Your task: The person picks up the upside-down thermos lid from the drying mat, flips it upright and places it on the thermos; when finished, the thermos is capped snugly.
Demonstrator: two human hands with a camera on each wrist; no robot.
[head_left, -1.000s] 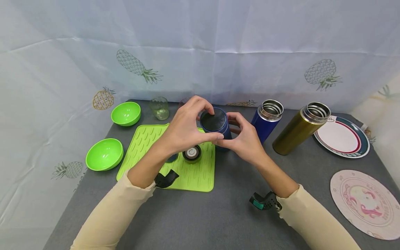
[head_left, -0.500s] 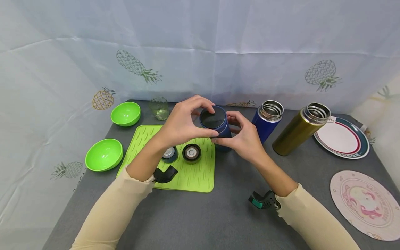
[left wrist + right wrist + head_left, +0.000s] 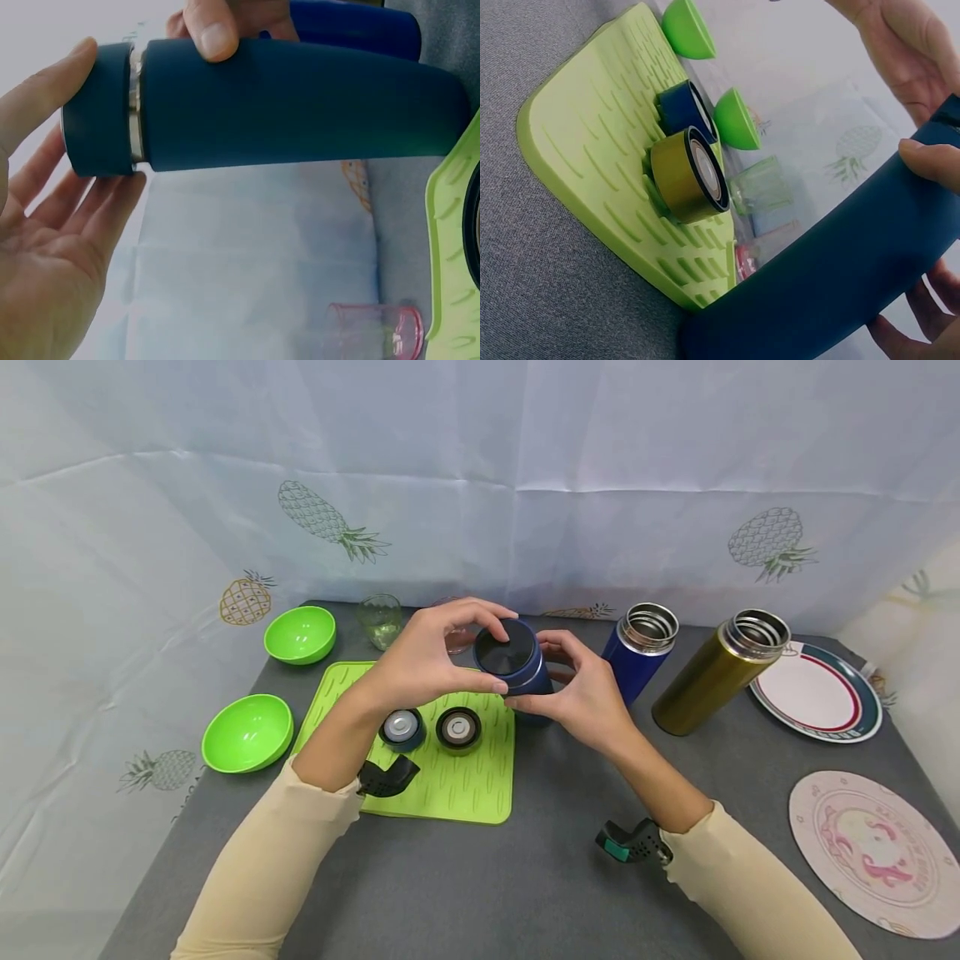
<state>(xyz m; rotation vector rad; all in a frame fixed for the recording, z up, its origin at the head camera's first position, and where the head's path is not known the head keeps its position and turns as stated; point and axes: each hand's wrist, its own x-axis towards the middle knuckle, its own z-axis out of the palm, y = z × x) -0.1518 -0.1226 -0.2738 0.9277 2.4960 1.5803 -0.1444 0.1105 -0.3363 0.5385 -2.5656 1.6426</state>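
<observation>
A dark blue thermos bottle stands on the table beside the green mat, between my hands. My left hand grips its lid, thumb on the near side and fingers round the far side. In the left wrist view a silver ring shows between lid and body. My right hand holds the upper body of the bottle, thumb in front. On the mat, a blue lid and an olive-gold lid lie with their undersides up.
Right of the bottle stand a lidless blue thermos and a lidless gold thermos. Further right are a plate and a pink round mat. Two green bowls, a clear glass and a pinkish glass surround the green mat.
My left hand and wrist have shifted a little left while turned round the lid, uncovering the blue lid on the mat. The lid leans slightly left; my right hand keeps its hold.
</observation>
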